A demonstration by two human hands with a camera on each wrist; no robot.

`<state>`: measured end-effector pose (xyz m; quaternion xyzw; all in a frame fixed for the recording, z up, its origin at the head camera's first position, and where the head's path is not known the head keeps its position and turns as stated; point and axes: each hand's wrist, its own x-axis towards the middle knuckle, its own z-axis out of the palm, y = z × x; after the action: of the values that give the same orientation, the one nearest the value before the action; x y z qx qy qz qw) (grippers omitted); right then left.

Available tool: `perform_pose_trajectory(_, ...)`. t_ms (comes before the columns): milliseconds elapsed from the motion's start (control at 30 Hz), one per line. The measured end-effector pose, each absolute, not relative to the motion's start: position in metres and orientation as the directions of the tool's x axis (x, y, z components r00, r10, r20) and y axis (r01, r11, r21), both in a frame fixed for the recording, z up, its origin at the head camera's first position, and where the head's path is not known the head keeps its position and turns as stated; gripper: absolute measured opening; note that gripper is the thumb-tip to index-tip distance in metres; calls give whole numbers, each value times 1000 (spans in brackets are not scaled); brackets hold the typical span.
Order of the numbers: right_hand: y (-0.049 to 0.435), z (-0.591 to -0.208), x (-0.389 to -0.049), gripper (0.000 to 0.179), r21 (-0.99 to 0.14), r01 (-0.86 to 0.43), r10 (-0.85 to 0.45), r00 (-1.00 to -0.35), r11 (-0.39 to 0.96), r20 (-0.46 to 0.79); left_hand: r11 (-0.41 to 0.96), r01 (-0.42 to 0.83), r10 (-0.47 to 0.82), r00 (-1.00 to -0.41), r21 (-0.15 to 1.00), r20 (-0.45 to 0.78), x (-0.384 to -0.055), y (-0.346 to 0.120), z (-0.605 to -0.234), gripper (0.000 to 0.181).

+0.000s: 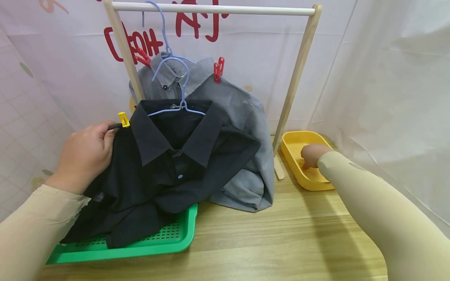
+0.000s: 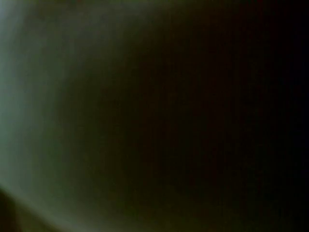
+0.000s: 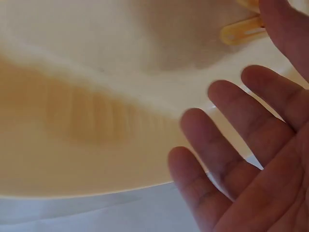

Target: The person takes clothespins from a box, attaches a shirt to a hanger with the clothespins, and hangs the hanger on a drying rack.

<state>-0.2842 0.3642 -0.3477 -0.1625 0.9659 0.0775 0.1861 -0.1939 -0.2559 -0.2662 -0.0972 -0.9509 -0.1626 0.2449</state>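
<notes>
My left hand [image 1: 88,150] pinches the shoulder of a black collared shirt [image 1: 158,187] between thumb and fingers. A yellow clothespin [image 1: 124,119] is clipped at that shoulder, right beside the fingertips. Inside the shirt's collar sits a light blue hanger [image 1: 183,93], its hook upright and free in front of a grey shirt. My right hand [image 1: 314,155] reaches down into a yellow tray [image 1: 299,136]. In the right wrist view its fingers [image 3: 212,140] are spread and relaxed, and the thumb is by a yellow clothespin [image 3: 241,31]. The left wrist view is dark and blurred.
A wooden rack with a white rail [image 1: 218,8] stands behind. From it a grey shirt [image 1: 242,113] hangs on another blue hanger [image 1: 163,27], with red clothespins [image 1: 217,72] at its shoulders. Under the black shirt lies a green basket [image 1: 191,222] on the wooden table [image 1: 260,242].
</notes>
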Motion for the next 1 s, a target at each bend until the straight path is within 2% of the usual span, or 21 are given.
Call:
perform_pose_trajectory(167,370,-359,-290,21,112,-339,-258,-858,934,-444,927,268,107,-859,262,501,-194,-256,-267,37)
perform_pose_trajectory(333,369,-363,-293,25,125,-334,-247,-859,934,-448,924,276,111,-855,264,506,-194,-256,-266,36)
perform_pose_trajectory(733,359,-354,-284,24,133,-366,-281,-861,921,-423,926,268,105,-860,267,499,-194,-255,-266,37)
perform_pose_trajectory(1000,354,-345,-278,17,158,-381,-281,-854,911,-438,927,266,106,-862,264,496,-194,-254,-266,37)
